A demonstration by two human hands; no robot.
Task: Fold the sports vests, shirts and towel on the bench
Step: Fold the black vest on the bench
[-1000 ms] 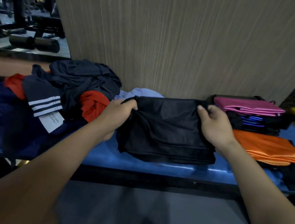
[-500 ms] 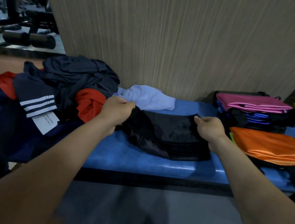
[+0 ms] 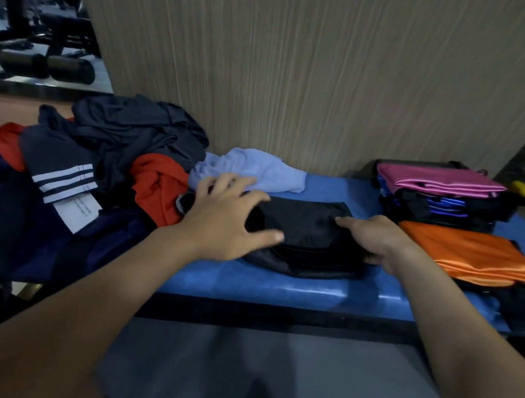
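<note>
Black folded garment [image 3: 304, 230] lies mid-bench [image 3: 274, 284]; left hand [image 3: 226, 217] spread flat at its nine o'clock, right hand [image 3: 376, 238] pressing its three o'clock edge with straight fingers.

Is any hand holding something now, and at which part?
Nothing is gripped. The left hand, fingers spread, rests on the folded black garment at its left end; the right hand lies on its right end.

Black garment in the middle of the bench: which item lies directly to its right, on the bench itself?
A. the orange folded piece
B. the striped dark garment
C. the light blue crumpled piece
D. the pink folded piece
A: the orange folded piece lies flat on the blue bench right of the black garment; the pink folded piece tops a stack further back.
</note>
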